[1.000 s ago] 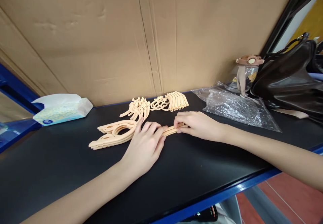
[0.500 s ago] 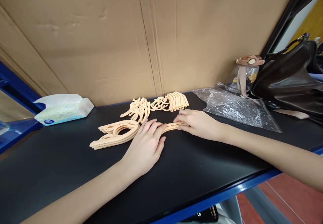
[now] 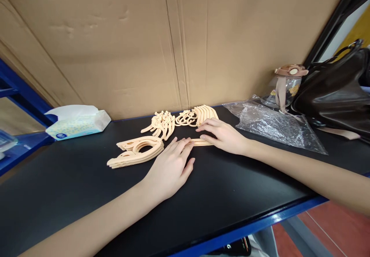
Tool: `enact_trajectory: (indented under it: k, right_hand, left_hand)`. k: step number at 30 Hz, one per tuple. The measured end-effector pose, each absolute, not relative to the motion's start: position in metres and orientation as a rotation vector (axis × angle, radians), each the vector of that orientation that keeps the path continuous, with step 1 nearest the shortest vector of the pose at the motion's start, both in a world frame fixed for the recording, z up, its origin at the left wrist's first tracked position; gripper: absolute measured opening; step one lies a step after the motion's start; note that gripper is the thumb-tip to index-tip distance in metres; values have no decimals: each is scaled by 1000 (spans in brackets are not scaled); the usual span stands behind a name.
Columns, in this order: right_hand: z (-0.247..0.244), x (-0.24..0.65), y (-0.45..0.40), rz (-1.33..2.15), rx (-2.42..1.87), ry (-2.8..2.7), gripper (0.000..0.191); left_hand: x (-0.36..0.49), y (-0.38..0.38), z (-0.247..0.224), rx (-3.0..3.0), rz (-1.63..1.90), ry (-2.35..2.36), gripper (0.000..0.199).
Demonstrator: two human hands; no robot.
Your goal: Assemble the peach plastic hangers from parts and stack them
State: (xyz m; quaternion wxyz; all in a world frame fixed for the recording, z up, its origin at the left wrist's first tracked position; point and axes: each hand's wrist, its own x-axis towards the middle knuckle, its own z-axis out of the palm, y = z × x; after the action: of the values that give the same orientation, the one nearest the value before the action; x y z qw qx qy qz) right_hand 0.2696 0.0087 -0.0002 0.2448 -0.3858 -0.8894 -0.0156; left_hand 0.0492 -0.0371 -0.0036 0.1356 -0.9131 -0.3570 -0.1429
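Note:
My left hand (image 3: 170, 166) lies with its fingers spread over the left end of some flat beige strips (image 3: 201, 142) on the black table. Above their right end is my right hand (image 3: 227, 135), fingers apart, the thumb near the strips and the fingertips close to a fan of curved beige pieces (image 3: 206, 113). A stack of beige curved frames (image 3: 135, 158) sits left of my left hand. Behind it are a pile of hook-shaped beige pieces (image 3: 163, 122) and several small rings (image 3: 185, 118). My hands partly cover the strips.
A tissue pack (image 3: 79, 125) stands at the back left. On the right are a crumpled clear plastic bag (image 3: 274, 124), a bottle with a brown lid (image 3: 289, 83) and a dark leather bag (image 3: 332, 91). Cardboard (image 3: 130, 48) rises behind the table (image 3: 231, 210).
My right hand has loosened from the strips, its fingers lifted and spread toward the curved pieces. My left hand remains over the strips' left end. The view has shifted slightly.

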Motion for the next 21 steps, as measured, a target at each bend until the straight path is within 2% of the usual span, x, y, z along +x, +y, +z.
enact_trajectory:
  k: [9, 15, 21]
  right_hand:
    - [23, 252, 35, -304, -1117, -2448, 20]
    - [20, 231, 56, -486, -1147, -2555, 18]
    - [13, 218, 67, -485, -1176, -2558, 15]
  left_hand:
    - [48, -39, -2, -2632, -396, -1056, 38]
    - [47, -39, -3, -2643, -395, -1058, 39]
    - [46, -39, -3, -2641, -401, -1057, 39]
